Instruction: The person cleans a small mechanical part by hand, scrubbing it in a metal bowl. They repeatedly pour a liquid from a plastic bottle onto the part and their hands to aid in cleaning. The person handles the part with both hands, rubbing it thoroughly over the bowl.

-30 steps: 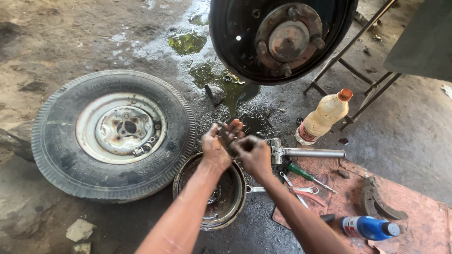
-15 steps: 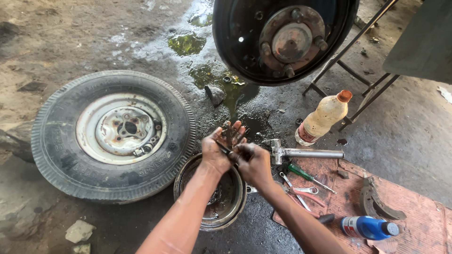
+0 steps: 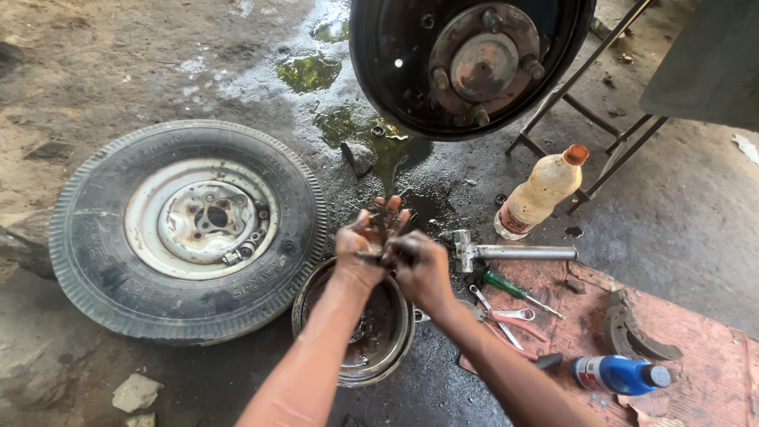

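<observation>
My left hand (image 3: 365,243) and my right hand (image 3: 419,265) are pressed together over a round metal drum (image 3: 399,348) on the ground. Both are black with grease. A small dark greasy part (image 3: 385,255) sits between them; the left fingers are spread upward and the right hand is curled around it. The part's shape is too smeared to tell. Above hangs a dark brake backing plate with a studded wheel hub (image 3: 482,63).
A removed wheel with tyre (image 3: 186,229) lies flat at left, loose nuts on its rim. A grease gun (image 3: 514,253), a screwdriver (image 3: 514,289), spanners (image 3: 502,315), a brake shoe (image 3: 632,336), a blue bottle (image 3: 621,373) and a beige bottle (image 3: 541,194) lie right. Oily puddles sit behind.
Both hands have stayed over the drum, rubbing together; the left fingers have opened upward. The view has shifted slightly.
</observation>
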